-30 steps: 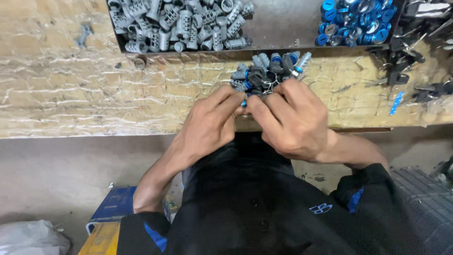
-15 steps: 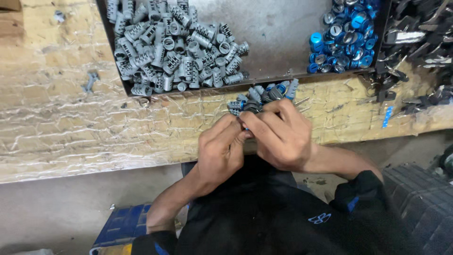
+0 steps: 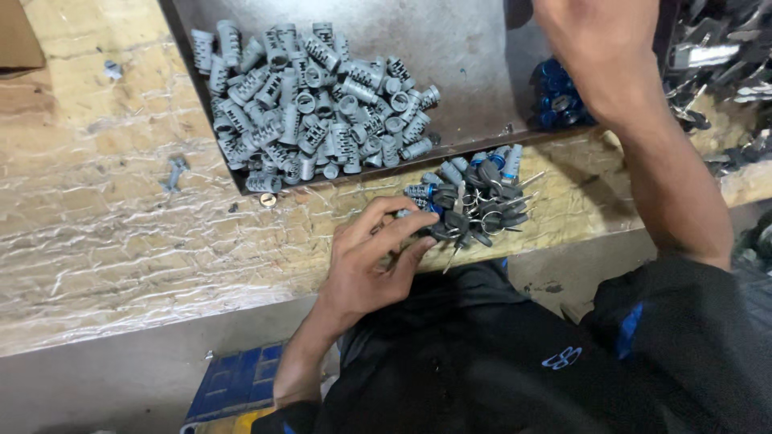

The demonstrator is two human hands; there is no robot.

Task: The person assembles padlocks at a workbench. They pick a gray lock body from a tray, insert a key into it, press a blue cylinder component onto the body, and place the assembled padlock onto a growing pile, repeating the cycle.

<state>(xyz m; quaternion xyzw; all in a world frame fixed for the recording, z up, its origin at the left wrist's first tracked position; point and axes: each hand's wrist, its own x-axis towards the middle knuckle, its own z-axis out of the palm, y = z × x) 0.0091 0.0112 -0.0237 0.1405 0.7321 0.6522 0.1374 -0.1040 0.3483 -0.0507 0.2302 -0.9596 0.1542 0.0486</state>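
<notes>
The two hands have parted. Half a second ago both were pressed together over the cluster of keyed cylinders (image 3: 470,201) at the bench's (image 3: 121,217) front edge; now only the left hand (image 3: 371,261) is there, its fingers (image 3: 402,233) curled and pinching what looks like one small part at the near side of that cluster, though the part itself is mostly hidden. The right hand (image 3: 599,48) has lifted away and reached up over the metal tray (image 3: 474,56), above the blue caps (image 3: 556,95) beside the heap of grey barrels (image 3: 310,100); its fingers run out of the frame, so whether it is open or closed cannot be told. Judging by the split, the two-handed fitting looks over, and the right hand seems to be going for a fresh piece.
</notes>
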